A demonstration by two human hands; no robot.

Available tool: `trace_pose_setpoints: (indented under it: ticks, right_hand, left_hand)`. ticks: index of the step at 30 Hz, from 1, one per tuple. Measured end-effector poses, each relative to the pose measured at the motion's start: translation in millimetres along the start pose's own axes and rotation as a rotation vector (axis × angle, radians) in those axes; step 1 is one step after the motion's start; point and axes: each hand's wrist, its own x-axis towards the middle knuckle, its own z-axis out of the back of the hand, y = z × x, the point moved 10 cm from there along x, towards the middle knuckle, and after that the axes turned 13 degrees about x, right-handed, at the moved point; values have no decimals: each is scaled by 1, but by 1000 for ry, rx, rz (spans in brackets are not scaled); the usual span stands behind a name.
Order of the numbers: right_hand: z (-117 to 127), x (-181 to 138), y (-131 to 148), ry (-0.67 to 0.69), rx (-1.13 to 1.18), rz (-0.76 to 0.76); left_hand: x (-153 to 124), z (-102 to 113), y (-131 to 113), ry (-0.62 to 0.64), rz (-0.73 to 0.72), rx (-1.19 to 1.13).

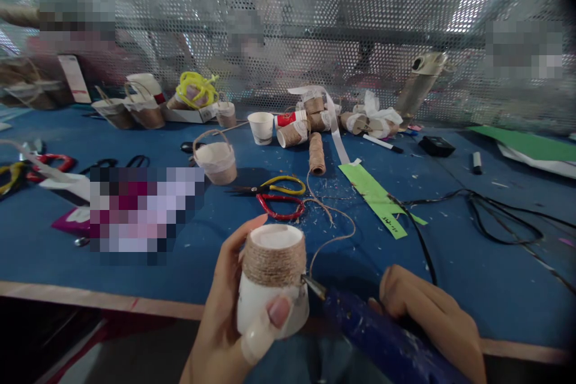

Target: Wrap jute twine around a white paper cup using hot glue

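Note:
My left hand (234, 318) is closed around a white paper cup (258, 306) that stands upside down in its grip, a tape strip on the thumb. Brown twine (274, 264) is wound round the cup's upper part in close rows. In my right hand (423, 300) is a blue hot glue gun (382, 336), its metal nozzle touching the cup just at the lower edge of the wound twine. A loose length of twine (353, 222) runs from the cup across the table to a twine spool (317, 155).
Scissors with yellow and red handles (283, 207) lie beyond the cup. Small twine-wrapped baskets (218, 162) and paper cups (261, 128) stand farther back. A green strip (373, 198) and a black cable (477, 210) lie to the right. A perforated metal screen (288, 24) closes the back.

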Motion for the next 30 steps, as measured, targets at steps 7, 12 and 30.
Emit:
trace_pose_setpoints:
  ticks: [7,12,30]
  right_hand:
    - [-1,1,0,12,3,-8]
    - [0,0,0,-3,11,-21]
    - [5,6,1,52,21,-25]
  left_hand:
    - [0,0,2,-2,25,15]
    - [-1,-1,2,8,40,1]
    - [3,4,3,30,58,-31]
